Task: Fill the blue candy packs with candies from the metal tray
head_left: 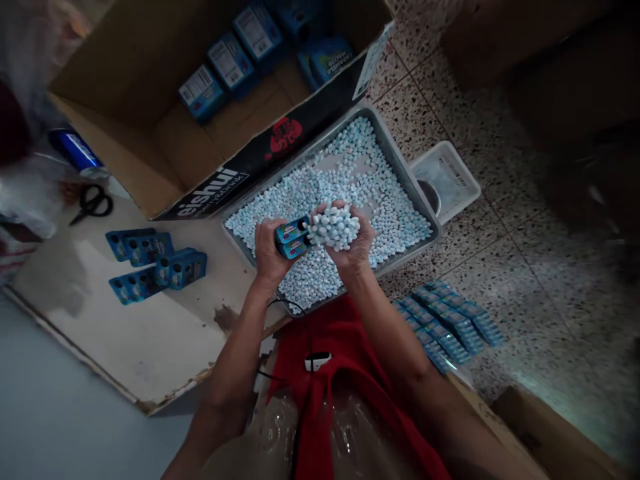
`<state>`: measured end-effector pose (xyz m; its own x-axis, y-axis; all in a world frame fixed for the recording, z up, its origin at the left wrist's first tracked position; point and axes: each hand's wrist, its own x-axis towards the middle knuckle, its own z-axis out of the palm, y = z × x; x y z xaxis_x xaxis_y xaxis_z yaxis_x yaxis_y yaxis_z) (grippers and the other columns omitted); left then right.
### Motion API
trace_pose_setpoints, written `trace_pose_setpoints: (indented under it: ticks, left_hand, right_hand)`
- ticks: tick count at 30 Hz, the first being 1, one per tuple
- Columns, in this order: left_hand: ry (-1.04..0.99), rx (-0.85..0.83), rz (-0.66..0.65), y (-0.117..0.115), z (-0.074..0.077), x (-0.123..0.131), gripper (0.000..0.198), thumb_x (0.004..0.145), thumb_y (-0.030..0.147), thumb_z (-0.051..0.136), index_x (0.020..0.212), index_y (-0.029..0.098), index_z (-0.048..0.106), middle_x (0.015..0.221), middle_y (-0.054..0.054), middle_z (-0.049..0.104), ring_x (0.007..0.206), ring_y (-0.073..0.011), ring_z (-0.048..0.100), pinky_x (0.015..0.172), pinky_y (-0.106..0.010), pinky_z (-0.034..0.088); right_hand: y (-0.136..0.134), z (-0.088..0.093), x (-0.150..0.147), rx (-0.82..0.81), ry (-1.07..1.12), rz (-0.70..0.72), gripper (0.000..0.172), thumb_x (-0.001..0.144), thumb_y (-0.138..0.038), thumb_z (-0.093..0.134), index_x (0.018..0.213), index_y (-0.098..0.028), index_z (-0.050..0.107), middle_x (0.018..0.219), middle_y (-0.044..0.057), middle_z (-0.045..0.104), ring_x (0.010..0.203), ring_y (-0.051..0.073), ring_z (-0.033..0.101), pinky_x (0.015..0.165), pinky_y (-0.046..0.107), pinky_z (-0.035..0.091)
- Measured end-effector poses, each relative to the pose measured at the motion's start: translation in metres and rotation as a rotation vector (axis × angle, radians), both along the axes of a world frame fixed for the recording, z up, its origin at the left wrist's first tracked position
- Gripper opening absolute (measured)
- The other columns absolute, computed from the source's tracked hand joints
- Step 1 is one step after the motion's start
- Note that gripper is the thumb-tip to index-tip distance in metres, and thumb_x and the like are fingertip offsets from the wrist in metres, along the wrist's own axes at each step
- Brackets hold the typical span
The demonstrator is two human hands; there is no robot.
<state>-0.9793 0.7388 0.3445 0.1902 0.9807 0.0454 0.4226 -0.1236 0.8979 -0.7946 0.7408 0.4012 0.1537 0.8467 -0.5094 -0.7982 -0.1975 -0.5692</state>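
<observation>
Left hand [269, 252] grips small blue boxes [291, 231], ends toward right hand [356, 259], cupped around heaped pale pellets [334, 227]; tray [406, 172] beneath, presumably catching spills.

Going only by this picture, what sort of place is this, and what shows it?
Probably a small packing workroom, perhaps for sweets: a tray of pale-blue pieces, small blue boxes in the left hand, and a carton holding more blue packs.

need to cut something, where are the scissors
In the head view, the black-handled scissors lie at left on the tabletop, between the blue can and the small blue boxes.
</observation>
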Motion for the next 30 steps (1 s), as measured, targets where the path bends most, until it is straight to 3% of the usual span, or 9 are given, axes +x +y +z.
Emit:
trace_pose_setpoints:
  ticks: [6,12,15,19,23,26,30]
  left_hand:
    - [-0.028,0.092,0.062,-0.016,-0.013,0.011,0.080,0.067,0.052,0.099,0.131,0.026,0.057,0.124,-0.008,0.066,0.115,-0.0291,0.068,0.100,-0.046,0.056]
    - [-0.098,0.100,0.081,-0.012,-0.026,0.008,0.085,0.063,0.060,0.099,0.129,0.027,0.056,0.121,-0.007,0.067,0.111,-0.0274,0.070,0.096,-0.043,0.059]
    - [-0.083,0.083,0.039,-0.011,-0.026,0.011,0.089,0.059,0.058,0.101,0.129,0.026,0.057,0.122,-0.008,0.068,0.113,-0.0289,0.070,0.098,-0.044,0.058]
    - [-0.112,0.090,0.035,-0.014,-0.024,0.013,0.085,0.064,0.059,0.099,0.131,0.027,0.057,0.124,-0.009,0.067,0.113,-0.0293,0.069,0.097,-0.045,0.058]
    - [-0.100,0.103,-0.012,-0.015,-0.024,0.013,0.082,0.066,0.061,0.097,0.130,0.025,0.059,0.123,-0.009,0.067,0.114,-0.0300,0.068,0.099,-0.047,0.056]
    - [-0.098,0.084,0.015,-0.016,-0.025,0.013,0.083,0.068,0.059,0.096,0.132,0.026,0.056,0.125,-0.009,0.066,0.113,-0.0282,0.069,0.097,-0.044,0.057]
    - [-0.059,0.105,0.040,-0.014,-0.028,0.013,0.080,0.067,0.055,0.098,0.130,0.027,0.057,0.122,-0.007,0.066,0.111,-0.0273,0.068,0.097,-0.042,0.057]
  right_hand:
    - [-0.001,0.023,-0.003,0.191,-0.116,-0.010,0.033,0.081,-0.058,0.072,0.087,-0.026,0.075,0.103,0.004,0.076,0.101,0.025,0.073,0.096,0.044,0.062]
    - [0.004,0.027,-0.002,0.271,-0.198,0.039,0.039,0.086,-0.063,0.068,0.105,-0.030,0.075,0.096,0.004,0.071,0.102,0.025,0.072,0.096,0.046,0.061]
    - [0.008,0.027,-0.002,0.292,-0.240,0.083,0.047,0.089,-0.068,0.064,0.117,-0.031,0.072,0.097,0.004,0.070,0.102,0.025,0.072,0.093,0.045,0.061]
    - [0.012,0.025,-0.004,0.332,-0.331,0.135,0.056,0.092,-0.077,0.056,0.121,-0.031,0.070,0.096,0.004,0.069,0.098,0.024,0.072,0.091,0.043,0.061]
    - [0.013,0.021,-0.004,0.339,-0.411,0.170,0.059,0.095,-0.082,0.045,0.096,-0.029,0.070,0.092,0.004,0.066,0.093,0.023,0.069,0.091,0.043,0.060]
    - [0.013,0.018,-0.003,0.362,-0.431,0.201,0.059,0.096,-0.078,0.048,0.072,-0.025,0.062,0.091,0.005,0.064,0.090,0.022,0.065,0.091,0.043,0.057]
    - [0.012,0.011,-0.004,0.422,-0.434,0.226,0.056,0.099,-0.070,0.051,0.067,-0.025,0.063,0.084,0.006,0.062,0.084,0.021,0.062,0.085,0.040,0.054]
